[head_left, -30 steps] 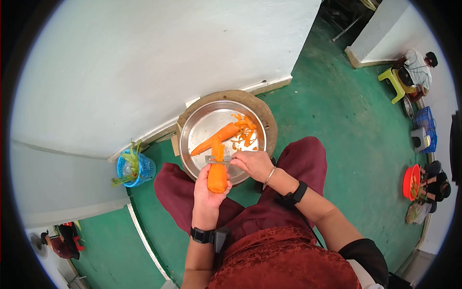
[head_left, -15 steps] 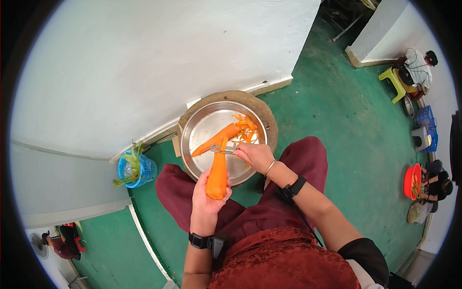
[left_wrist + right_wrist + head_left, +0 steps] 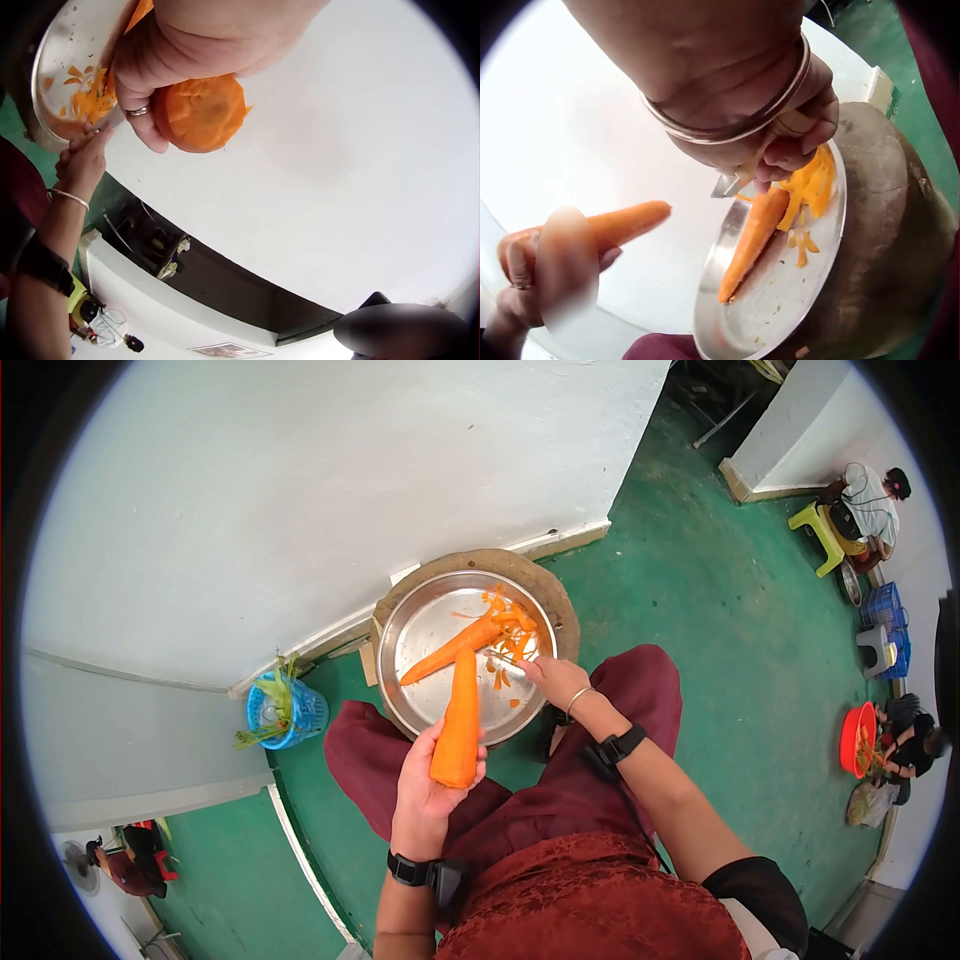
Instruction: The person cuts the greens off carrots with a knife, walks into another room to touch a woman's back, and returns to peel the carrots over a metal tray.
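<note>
My left hand [image 3: 424, 785] grips a carrot [image 3: 460, 715] by its thick end, with the narrow end pointing out over a steel basin [image 3: 410, 700]. My right hand [image 3: 556, 682] holds a peeler [image 3: 726, 185] by its handle, its metal head over the peel side of the basin and apart from the held carrot. A second carrot [image 3: 440, 656] lies in the basin beside a heap of orange peelings [image 3: 515, 625]. Seen from the left wrist, the cut thick end of the held carrot [image 3: 206, 112] faces the camera, fingers wrapped around it.
The basin stands on a round wooden block [image 3: 566, 615] against a white wall [image 3: 330, 490]. A blue basket [image 3: 310, 712] with green leaves is at the left. Far right, people sit near a red tub [image 3: 852, 740] and blue crates [image 3: 885, 605].
The peeler has come off the carrot, and my right hand has moved right towards the peelings. A strip hanging on the carrot is gone; the left hand has drawn slightly back.
</note>
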Demonstrator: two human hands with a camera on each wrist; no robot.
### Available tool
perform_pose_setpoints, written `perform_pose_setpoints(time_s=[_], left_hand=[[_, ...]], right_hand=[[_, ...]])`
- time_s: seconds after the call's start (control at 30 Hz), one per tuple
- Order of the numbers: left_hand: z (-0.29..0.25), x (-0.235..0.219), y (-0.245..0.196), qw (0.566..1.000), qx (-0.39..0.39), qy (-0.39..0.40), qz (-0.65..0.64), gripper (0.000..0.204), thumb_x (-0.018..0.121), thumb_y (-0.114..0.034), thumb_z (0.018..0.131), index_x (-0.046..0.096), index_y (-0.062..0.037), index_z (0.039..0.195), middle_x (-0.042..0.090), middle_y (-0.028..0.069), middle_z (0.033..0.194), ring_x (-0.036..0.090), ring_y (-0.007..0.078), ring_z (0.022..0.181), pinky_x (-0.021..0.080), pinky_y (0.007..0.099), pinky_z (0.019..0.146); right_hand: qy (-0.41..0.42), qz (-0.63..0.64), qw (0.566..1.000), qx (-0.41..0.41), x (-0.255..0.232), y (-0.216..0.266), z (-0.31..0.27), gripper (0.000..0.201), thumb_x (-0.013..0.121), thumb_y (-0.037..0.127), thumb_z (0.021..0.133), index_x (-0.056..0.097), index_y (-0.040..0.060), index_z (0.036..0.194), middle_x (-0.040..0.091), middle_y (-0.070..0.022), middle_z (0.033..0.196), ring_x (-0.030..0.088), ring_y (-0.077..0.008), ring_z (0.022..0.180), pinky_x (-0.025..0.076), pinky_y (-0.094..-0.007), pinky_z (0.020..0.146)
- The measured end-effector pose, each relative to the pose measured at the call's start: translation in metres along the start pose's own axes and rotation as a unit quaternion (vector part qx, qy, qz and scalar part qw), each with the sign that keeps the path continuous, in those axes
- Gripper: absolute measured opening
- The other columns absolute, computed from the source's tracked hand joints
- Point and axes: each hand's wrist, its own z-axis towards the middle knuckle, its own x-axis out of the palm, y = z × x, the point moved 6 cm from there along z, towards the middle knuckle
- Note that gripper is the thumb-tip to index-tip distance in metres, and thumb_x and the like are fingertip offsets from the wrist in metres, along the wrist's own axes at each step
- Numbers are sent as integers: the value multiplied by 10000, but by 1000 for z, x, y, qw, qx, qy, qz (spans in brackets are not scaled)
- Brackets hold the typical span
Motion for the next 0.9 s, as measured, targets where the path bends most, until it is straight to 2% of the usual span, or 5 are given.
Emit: perform_pose_setpoints(time_s=[0.1, 0.27, 0.33, 0.67, 0.9], left_hand=[[7, -3, -4, 998, 26, -52, 6, 361, 437, -307, 915, 531, -9, 1096, 615, 140, 940, 609, 272, 740, 538, 369, 598], [31, -9, -10, 997, 21, -53, -55, 385, 418, -349, 920, 537, -30, 1100, 618, 142, 963, 601, 260, 790, 526, 381, 655], [35, -6, -13, 994, 45, -89, -47, 367, 432, -373, 914, 544, -72, 1090, 614, 126, 967, 583, 248, 806, 504, 377, 666], [45, -2, -16, 992, 70, -100, -33, 338, 454, -382, 910, 555, -107, 1079, 611, 118, 945, 568, 242, 806, 488, 385, 699], [45, -6, -16, 990, 85, -91, -61, 357, 396, -342, 936, 547, -69, 1110, 602, 157, 965, 582, 267, 840, 515, 413, 718]], right_hand=[[-63, 96, 993, -27, -14, 12, -18, 447, 355, 455, 936, 611, 89, 931, 643, -157, 855, 616, -347, 780, 475, -448, 686], [-124, 125, 962, -208, -52, 74, -73, 322, 442, 385, 922, 586, 98, 898, 614, -118, 762, 610, -314, 710, 472, -409, 591], [-158, 105, 941, -279, -58, 91, -91, 303, 478, 386, 902, 576, 102, 863, 595, -86, 715, 602, -288, 655, 463, -380, 530], [-234, 48, 903, -357, -75, 112, -113, 294, 558, 397, 842, 551, 109, 781, 549, -50, 623, 578, -233, 557, 446, -342, 475], [-257, -18, 892, -371, -77, 115, -112, 311, 577, 423, 813, 539, 119, 754, 528, -30, 580, 564, -198, 514, 435, -324, 453]])
